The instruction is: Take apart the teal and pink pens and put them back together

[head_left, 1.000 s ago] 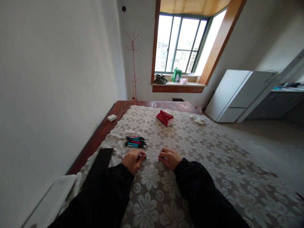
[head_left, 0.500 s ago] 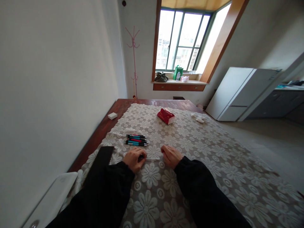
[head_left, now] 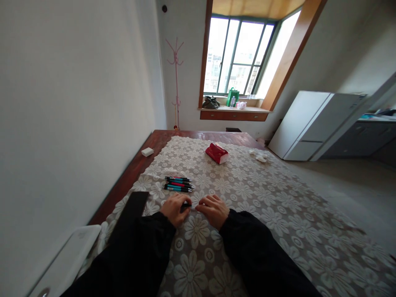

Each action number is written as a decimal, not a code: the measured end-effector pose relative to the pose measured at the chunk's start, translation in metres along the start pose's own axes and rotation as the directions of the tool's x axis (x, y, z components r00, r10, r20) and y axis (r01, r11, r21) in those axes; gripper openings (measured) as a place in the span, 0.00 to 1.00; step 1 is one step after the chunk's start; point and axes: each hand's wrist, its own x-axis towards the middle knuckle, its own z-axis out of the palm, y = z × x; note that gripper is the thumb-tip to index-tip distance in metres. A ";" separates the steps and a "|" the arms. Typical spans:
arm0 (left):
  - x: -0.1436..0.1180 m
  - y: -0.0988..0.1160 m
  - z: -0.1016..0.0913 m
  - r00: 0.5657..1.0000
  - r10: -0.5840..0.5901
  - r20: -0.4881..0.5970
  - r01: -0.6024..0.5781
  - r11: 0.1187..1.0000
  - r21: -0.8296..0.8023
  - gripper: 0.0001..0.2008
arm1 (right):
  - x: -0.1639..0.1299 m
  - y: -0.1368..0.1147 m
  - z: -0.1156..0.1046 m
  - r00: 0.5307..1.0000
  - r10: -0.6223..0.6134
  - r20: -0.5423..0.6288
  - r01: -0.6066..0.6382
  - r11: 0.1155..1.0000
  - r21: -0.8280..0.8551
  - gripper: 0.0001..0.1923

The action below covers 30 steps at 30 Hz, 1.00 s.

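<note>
My left hand (head_left: 175,209) is closed around a dark pen part (head_left: 186,205), mostly covered by the fingers. From its right end a thin, pale refill (head_left: 193,207) runs across to my right hand (head_left: 213,210), whose thumb and fingertips pinch it. The two hands are close together, low over the flowered tablecloth (head_left: 196,231). Just beyond my left hand lies a row of several pens (head_left: 178,184) with black, blue and red barrels, their tips pointing right.
A black flat case (head_left: 136,204) lies left of my left hand. Farther off are a red tissue pack (head_left: 217,153), a white box-shaped adapter (head_left: 147,152) and crumpled white tissues (head_left: 260,156). A wall (head_left: 77,103) borders the table's left side. A white lidded object (head_left: 66,258) sits lower left.
My right hand has moved left, from beside the refill's free end to pinching it near my left hand. My left hand has stayed in place with the pen part.
</note>
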 end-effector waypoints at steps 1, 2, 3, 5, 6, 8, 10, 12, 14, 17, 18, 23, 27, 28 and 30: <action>0.000 0.000 0.000 1.000 0.000 0.001 0.000 1.000 -0.001 0.08 | 0.000 0.000 0.001 1.000 -0.003 0.010 0.003 1.000 -0.009 0.10; 0.000 0.001 -0.001 1.000 0.000 0.002 0.000 1.000 -0.001 0.08 | 0.000 0.000 0.001 1.000 -0.005 0.020 0.006 1.000 -0.017 0.10; 0.000 0.001 -0.001 1.000 0.000 0.002 0.000 1.000 -0.001 0.08 | 0.001 0.000 0.001 1.000 -0.003 0.026 0.004 1.000 -0.025 0.10; 0.000 0.002 -0.002 1.000 0.001 0.005 -0.001 1.000 0.002 0.08 | 0.002 -0.001 -0.003 1.000 0.005 0.028 -0.003 0.999 -0.046 0.11; 0.000 0.002 -0.002 1.000 0.003 0.008 -0.003 1.000 0.004 0.08 | 0.002 -0.003 -0.005 1.000 0.002 0.031 0.000 0.998 -0.057 0.10; 0.000 0.003 -0.002 1.000 0.004 0.011 -0.004 1.000 0.011 0.08 | 0.004 -0.006 -0.009 0.999 -0.025 0.047 0.028 0.997 -0.072 0.11; 0.000 0.003 -0.003 1.000 0.004 0.015 -0.004 1.000 0.015 0.08 | 0.005 -0.008 -0.012 0.996 -0.058 0.068 0.063 0.995 -0.079 0.13; 0.000 0.004 -0.003 1.000 0.002 0.015 -0.002 1.000 0.018 0.08 | 0.006 -0.010 -0.013 0.995 -0.069 0.067 0.074 0.994 -0.077 0.14; 0.000 0.004 -0.003 1.000 -0.004 0.015 0.004 1.000 0.021 0.08 | 0.005 -0.009 -0.013 0.998 -0.045 0.034 0.047 0.996 -0.070 0.13; 0.000 0.004 -0.004 1.000 -0.010 0.022 0.010 1.000 0.022 0.09 | 0.002 -0.003 -0.016 1.000 0.024 -0.011 -0.024 0.999 -0.048 0.12; 0.000 0.005 -0.004 1.000 -0.010 0.025 0.009 1.000 0.020 0.09 | 0.001 0.000 -0.018 0.999 0.050 -0.009 -0.050 0.998 -0.040 0.12; 0.000 0.005 -0.004 1.000 -0.010 0.027 0.010 1.000 0.015 0.10 | -0.003 0.004 -0.028 0.990 0.136 0.033 -0.136 0.991 -0.015 0.11; -0.001 0.003 -0.003 1.000 -0.010 0.005 0.010 1.000 0.009 0.12 | -0.002 -0.003 -0.026 0.994 0.109 0.014 -0.109 0.994 0.009 0.05; -0.001 0.003 -0.003 1.000 -0.009 0.002 0.009 1.000 0.007 0.12 | -0.001 -0.005 -0.023 0.995 0.095 0.012 -0.095 0.995 0.009 0.04; -0.001 0.003 -0.002 1.000 -0.009 0.001 0.009 1.000 0.005 0.12 | -0.001 -0.006 -0.017 0.998 0.060 0.010 -0.060 0.998 0.004 0.03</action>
